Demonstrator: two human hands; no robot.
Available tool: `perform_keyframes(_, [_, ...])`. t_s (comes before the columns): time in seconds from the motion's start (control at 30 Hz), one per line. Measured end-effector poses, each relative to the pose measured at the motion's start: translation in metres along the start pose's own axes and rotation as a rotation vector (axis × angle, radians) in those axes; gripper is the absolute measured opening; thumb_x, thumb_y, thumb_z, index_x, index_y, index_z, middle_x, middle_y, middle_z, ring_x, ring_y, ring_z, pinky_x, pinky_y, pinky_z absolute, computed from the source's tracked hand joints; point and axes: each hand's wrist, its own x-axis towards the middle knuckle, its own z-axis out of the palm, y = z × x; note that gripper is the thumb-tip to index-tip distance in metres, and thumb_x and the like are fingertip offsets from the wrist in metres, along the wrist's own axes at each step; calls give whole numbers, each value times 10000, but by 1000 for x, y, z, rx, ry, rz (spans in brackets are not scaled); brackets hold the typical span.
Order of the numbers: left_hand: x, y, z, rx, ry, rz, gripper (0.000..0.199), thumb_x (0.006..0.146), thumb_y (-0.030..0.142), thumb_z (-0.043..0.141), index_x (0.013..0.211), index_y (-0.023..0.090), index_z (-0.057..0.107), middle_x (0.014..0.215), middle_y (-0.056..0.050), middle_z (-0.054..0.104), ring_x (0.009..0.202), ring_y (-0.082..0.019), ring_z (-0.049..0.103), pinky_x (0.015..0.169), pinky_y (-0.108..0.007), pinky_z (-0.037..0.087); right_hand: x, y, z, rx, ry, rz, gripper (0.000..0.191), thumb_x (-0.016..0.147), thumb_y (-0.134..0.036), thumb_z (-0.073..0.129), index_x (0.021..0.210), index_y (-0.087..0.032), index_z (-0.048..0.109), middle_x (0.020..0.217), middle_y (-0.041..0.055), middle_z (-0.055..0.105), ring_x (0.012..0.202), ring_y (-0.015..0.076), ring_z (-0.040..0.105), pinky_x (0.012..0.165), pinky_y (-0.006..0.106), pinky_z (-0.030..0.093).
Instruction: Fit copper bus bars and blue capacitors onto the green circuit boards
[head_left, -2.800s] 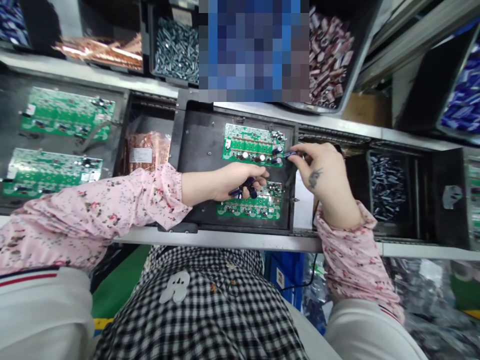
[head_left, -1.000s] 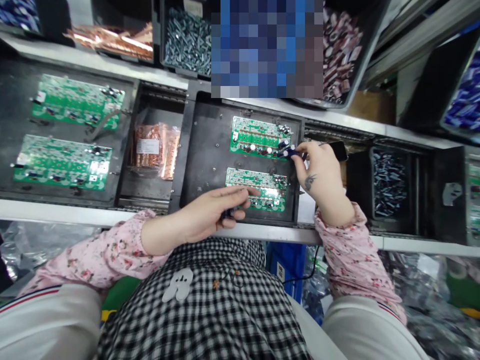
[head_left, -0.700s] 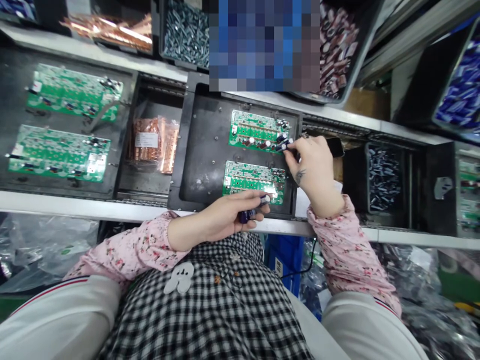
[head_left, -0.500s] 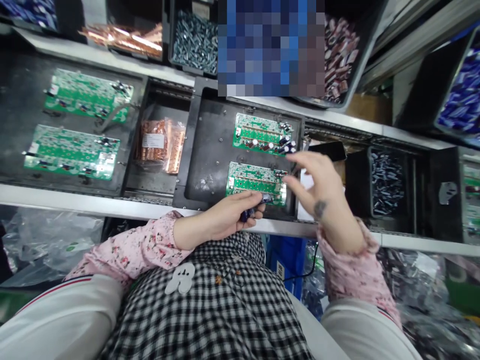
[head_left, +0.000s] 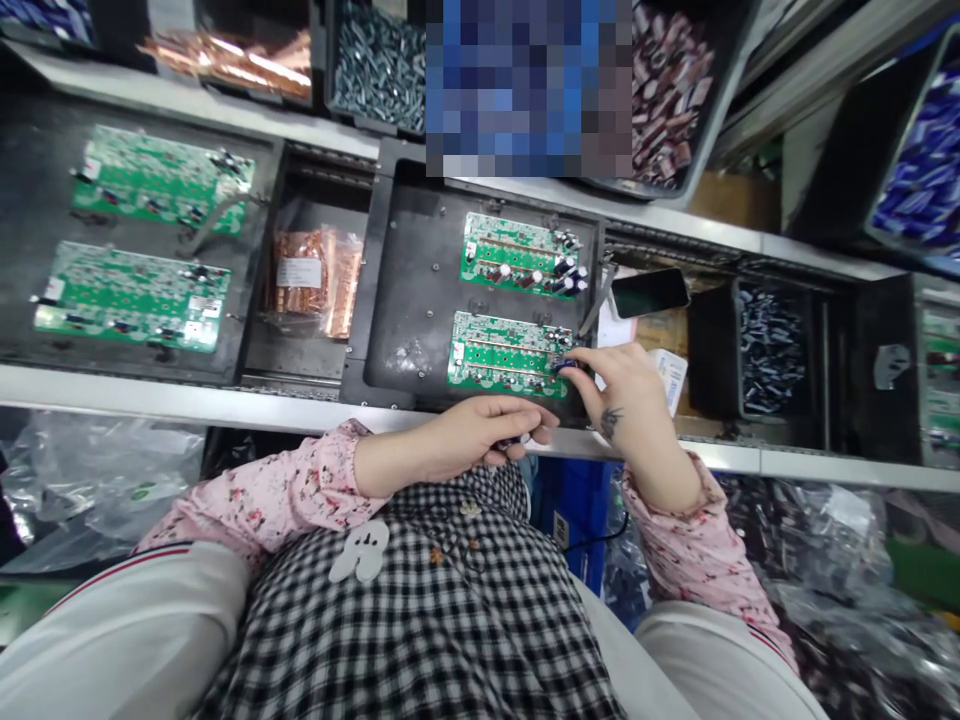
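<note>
Pinched between the thumb and fingers of my right hand is a small dark blue capacitor, held over the right end of the lower green circuit board. Whether its leads touch the board I cannot tell. My left hand is curled in front of the tray's near edge, closed around capacitors that are mostly hidden by the fingers. Behind the lower board lies an upper circuit board, with brown and dark blue capacitors along its near edge. Both boards sit in a black tray.
To the left, another black tray carries two circuit boards. Bagged copper strips lie between the trays. A phone and a bin of dark capacitors are at right. Behind stand bins of screws and brown capacitors.
My right hand has come down and closed, now pinching a capacitor at the lower board's right end. My left hand has drawn slightly nearer to me, still closed around capacitors.
</note>
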Motion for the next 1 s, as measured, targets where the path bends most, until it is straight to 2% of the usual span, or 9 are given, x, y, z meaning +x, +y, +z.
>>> perform_keyframes(0.07, [-1,-1,-1,-7,-13,31,142,938,150,605,954,92,733,882,-66,663,544,-15,501,427,-108,278,1,-5,-1,-27,-2,-9,224,946,-373,536,980,-227,703,857,67,732,806,268,567,752,414,431])
perform_keyframes(0.23, [0,-1,1,-93,48,-18,187,923,26,540,1018,101,682,1040,-133,710,730,-86,631,592,-153,463,1,-11,-3,-136,-38,-19,271,963,-374,498,990,-207,711,832,89,715,812,279,539,728,416,385])
perform_keyframes(0.3, [1,-2,1,-92,50,-12,102,969,110,537,961,109,638,980,-135,714,688,-86,622,544,-141,440,-1,-12,-4,-161,-50,-12,281,963,-376,494,997,-203,712,828,94,709,812,283,529,722,421,374])
perform_keyframes(0.43, [4,-3,1,-119,77,-15,204,1006,275,538,879,121,576,744,-44,619,535,-53,531,424,-101,310,-2,-15,-1,-173,-25,2,272,959,-374,514,1004,-191,710,828,94,707,814,280,533,722,422,385])
perform_keyframes(0.5, [5,-2,2,-182,103,-26,224,1015,282,517,861,123,550,686,0,540,498,-37,486,400,-93,246,-2,-16,1,-184,-12,4,260,953,-365,531,1007,-185,711,830,95,709,807,277,535,718,422,393])
perform_keyframes(0.6, [7,-1,5,-252,135,-17,196,1023,200,485,856,115,542,726,-9,544,549,-37,515,436,-96,282,-3,-21,1,-181,-5,19,251,950,-366,541,1020,-201,716,861,94,714,808,276,542,710,429,406])
perform_keyframes(0.77, [5,-6,9,-261,158,12,172,988,122,531,832,96,597,751,-29,577,636,-49,534,549,-128,363,-13,-41,-11,201,38,36,340,922,-350,600,1241,-240,638,1109,104,687,925,254,623,771,422,518])
perform_keyframes(0.87, [-3,-3,11,-186,135,-31,148,923,51,574,795,81,640,756,-37,590,691,-72,561,628,-162,412,-23,-45,-12,537,-28,36,201,917,-314,612,1100,-270,684,984,51,719,849,206,673,724,366,566])
perform_keyframes(1.0, [-7,34,12,89,196,-43,270,796,-117,515,842,72,702,871,-74,676,821,-98,639,796,-181,480,-32,-28,5,557,134,339,176,847,-358,697,972,-236,683,868,34,731,727,191,688,711,372,589])
